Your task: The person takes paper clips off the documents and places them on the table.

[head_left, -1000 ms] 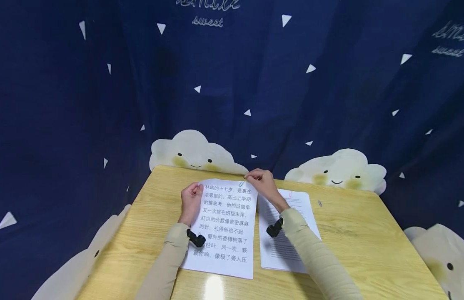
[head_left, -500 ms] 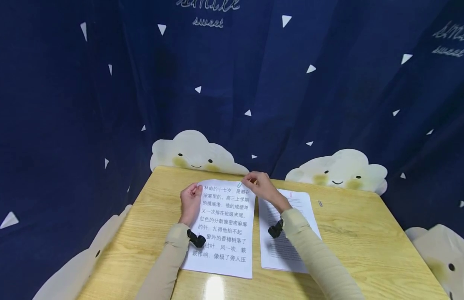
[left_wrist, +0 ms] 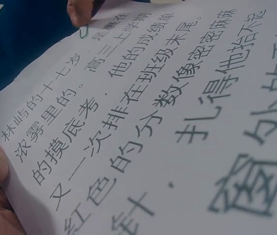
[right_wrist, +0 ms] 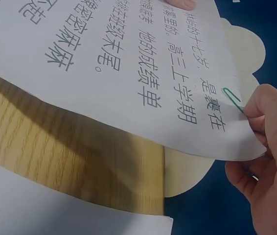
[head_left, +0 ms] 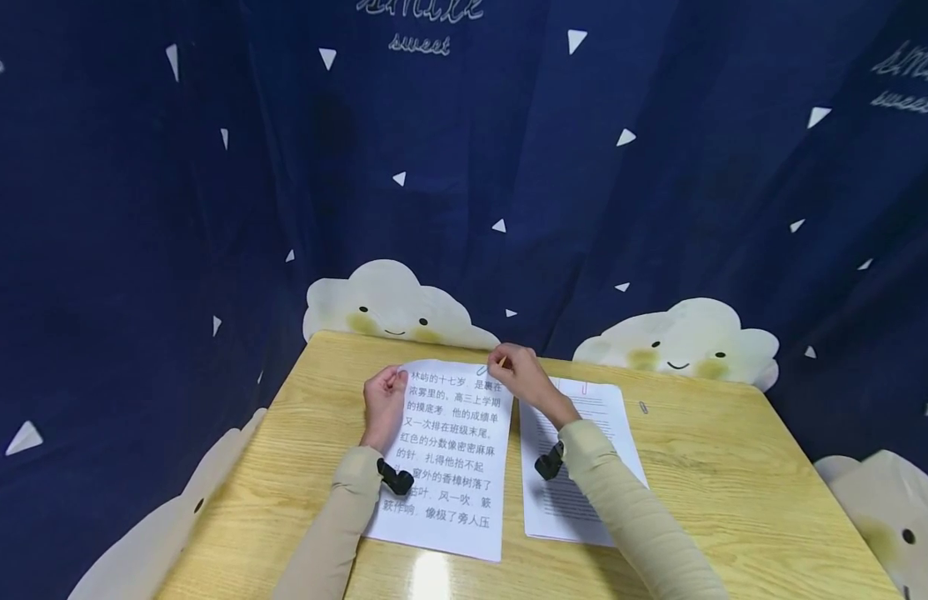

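My left hand (head_left: 385, 404) grips the left edge of a sheaf of paper (head_left: 449, 542) printed with large Chinese characters, thumb on the front. My right hand (head_left: 526, 373) is at the sheaf's top right corner. Between its thumb and fingers it pinches the end of a green paper clip (right_wrist: 233, 102), which lies slanted over the top edge of the paper. In the right wrist view the sheaf's near side stands raised above the table. The left wrist view catches the clip (left_wrist: 83, 33) just under the right fingertips.
A second stack of paper (head_left: 542, 500) with small print lies on the wooden table (head_left: 726, 475) to the right, partly under my right forearm. It bears a pink paper clip (head_left: 584, 388). One loose paper clip (head_left: 644, 407) lies farther right. A dark blue curtain (head_left: 464, 208) hangs behind.
My right fingertips have dropped slightly at the sheaf's top edge, and the green clip now leans more to one side. My left hand keeps its grip on the left edge.
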Demonstrator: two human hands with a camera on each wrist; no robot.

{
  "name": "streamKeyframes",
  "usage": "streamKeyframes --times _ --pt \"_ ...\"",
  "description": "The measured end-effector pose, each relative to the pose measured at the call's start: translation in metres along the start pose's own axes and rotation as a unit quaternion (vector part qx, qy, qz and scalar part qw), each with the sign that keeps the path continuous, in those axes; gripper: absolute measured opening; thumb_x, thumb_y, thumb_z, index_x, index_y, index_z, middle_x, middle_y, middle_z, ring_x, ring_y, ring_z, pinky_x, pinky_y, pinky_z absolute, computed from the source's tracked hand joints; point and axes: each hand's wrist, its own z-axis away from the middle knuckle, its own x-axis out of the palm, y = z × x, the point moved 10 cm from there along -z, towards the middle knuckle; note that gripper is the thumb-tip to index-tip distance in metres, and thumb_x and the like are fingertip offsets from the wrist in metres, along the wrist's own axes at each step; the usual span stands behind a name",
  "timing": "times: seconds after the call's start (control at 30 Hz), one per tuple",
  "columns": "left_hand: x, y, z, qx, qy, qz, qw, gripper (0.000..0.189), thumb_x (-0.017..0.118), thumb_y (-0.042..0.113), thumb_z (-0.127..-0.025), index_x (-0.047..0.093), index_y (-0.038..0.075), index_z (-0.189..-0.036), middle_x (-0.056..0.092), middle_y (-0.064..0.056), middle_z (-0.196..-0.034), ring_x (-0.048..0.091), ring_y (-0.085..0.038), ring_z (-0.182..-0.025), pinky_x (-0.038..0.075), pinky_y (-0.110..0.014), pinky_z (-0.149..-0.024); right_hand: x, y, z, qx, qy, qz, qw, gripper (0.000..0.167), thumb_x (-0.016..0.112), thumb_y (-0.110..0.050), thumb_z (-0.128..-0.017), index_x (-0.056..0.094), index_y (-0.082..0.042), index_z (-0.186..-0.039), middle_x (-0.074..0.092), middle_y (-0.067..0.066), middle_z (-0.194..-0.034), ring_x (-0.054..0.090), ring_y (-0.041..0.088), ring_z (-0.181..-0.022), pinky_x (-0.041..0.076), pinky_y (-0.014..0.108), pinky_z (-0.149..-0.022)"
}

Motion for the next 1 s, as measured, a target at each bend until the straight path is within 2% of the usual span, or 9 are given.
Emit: streamKeyframes --times 0.3,0.5,0.73,0.8,1.0 --pt "0.000 0.001 0.000 0.001 -0.004 -0.007 1.0000 0.016 0.063 0.009 -0.105 0.075 0.000 -0.112 0.063 -0.006 -0.079 0.051 -0.011 -0.066 0.037 -0.018 -0.054 -0.002 0.008 -0.001 0.033 0.020 -0.032 0.9988 0.008 0.068 -0.003 -0.091 0.073 -0.009 -0.092 0.066 0.003 -0.083 0.055 0.023 -0.068 0.039 0.025 -0.061" --pt "-0.004 -0.002 -0.001 -0.007 0.002 -0.009 0.9999 0.017 0.064 0.011 -0.104 0.075 0.002 -0.113 0.065 -0.008 -0.081 0.052 -0.012 -0.066 0.038 -0.019 -0.054 -0.003 0.007 -0.001 0.024 0.030 -0.047 0.9982 0.008 0.066 -0.002 -0.093 0.071 -0.008 -0.092 0.066 0.004 -0.086 0.054 0.016 -0.071 0.041 0.024 -0.065" --pt "-0.009 -0.008 -0.004 -0.012 0.020 0.001 0.9997 0.019 0.063 0.011 -0.105 0.075 0.000 -0.115 0.070 -0.010 -0.085 0.055 -0.010 -0.066 0.039 -0.018 -0.054 -0.023 0.014 0.002 0.025 0.053 -0.074 0.9955 0.007 0.064 0.001 -0.096 0.068 -0.004 -0.092 0.063 0.006 -0.080 0.055 0.012 -0.067 0.044 0.022 -0.061" --pt "-0.008 -0.007 -0.004 -0.009 0.020 0.005 0.9997 0.019 0.063 0.010 -0.105 0.075 -0.001 -0.114 0.070 -0.011 -0.085 0.056 -0.010 -0.065 0.039 -0.018 -0.053 -0.026 0.017 0.003 0.031 0.047 -0.076 0.9955 0.008 0.063 0.000 -0.097 0.068 -0.004 -0.092 0.064 0.006 -0.080 0.059 0.014 -0.065 0.046 0.022 -0.061" --pt "-0.010 -0.006 -0.004 -0.006 0.028 0.018 0.9994 0.018 0.064 0.008 -0.104 0.075 -0.002 -0.114 0.067 -0.015 -0.083 0.054 -0.010 -0.066 0.038 -0.017 -0.054 -0.032 0.026 0.007 0.056 0.023 -0.084 0.9946 0.005 0.064 -0.002 -0.100 0.068 -0.002 -0.096 0.069 0.012 -0.085 0.068 0.034 -0.071 0.050 0.021 -0.063"
